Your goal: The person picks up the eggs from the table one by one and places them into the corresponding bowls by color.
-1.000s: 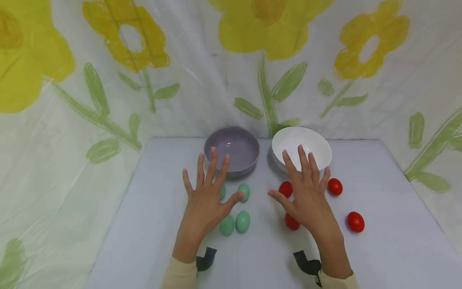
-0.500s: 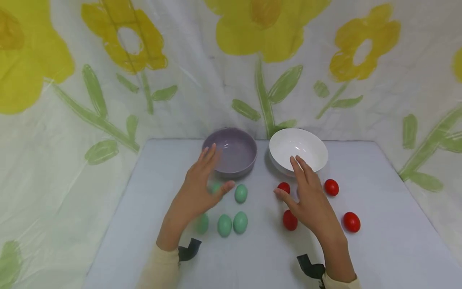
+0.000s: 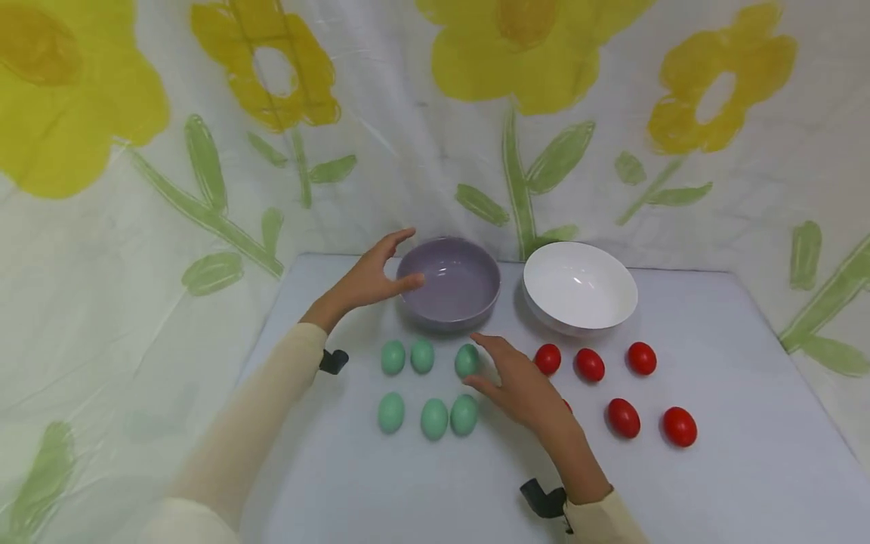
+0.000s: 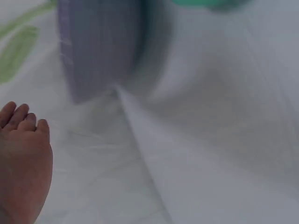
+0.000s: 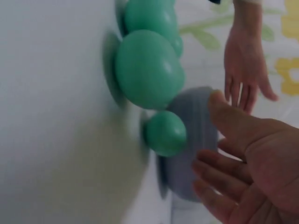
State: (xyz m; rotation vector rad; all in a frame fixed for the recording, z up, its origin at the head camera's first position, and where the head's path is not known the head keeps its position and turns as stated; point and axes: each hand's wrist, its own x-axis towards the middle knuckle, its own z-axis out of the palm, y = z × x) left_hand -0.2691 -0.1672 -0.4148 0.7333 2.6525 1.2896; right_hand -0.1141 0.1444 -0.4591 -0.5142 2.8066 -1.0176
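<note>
My left hand [image 3: 370,276] is at the left side of a purple bowl [image 3: 448,321], fingers extended, thumb overlapping the rim. In the left wrist view, a gap shows between this hand [image 4: 25,163] and the bowl [image 4: 100,46]. My right hand [image 3: 523,389] hovers beside a mint-green egg [image 3: 467,361], thumb and fingers apart and holding nothing. From the right wrist, the egg [image 5: 166,133] and the purple bowl [image 5: 194,154] appear beyond the fingers. Several more green eggs [image 3: 434,419] lie in two rows before the bowl.
A white bowl [image 3: 578,321] stands right of the purple one. Several red eggs [image 3: 623,418] lie in front of it, one partly hidden by my right hand. The white table [image 3: 408,491] meets a flower-painted cloth [image 3: 381,196] at the back and sides.
My left hand has moved up and left, from above the green eggs to the purple bowl's side. My right hand has shifted left and lower, away from the white bowl toward the green eggs.
</note>
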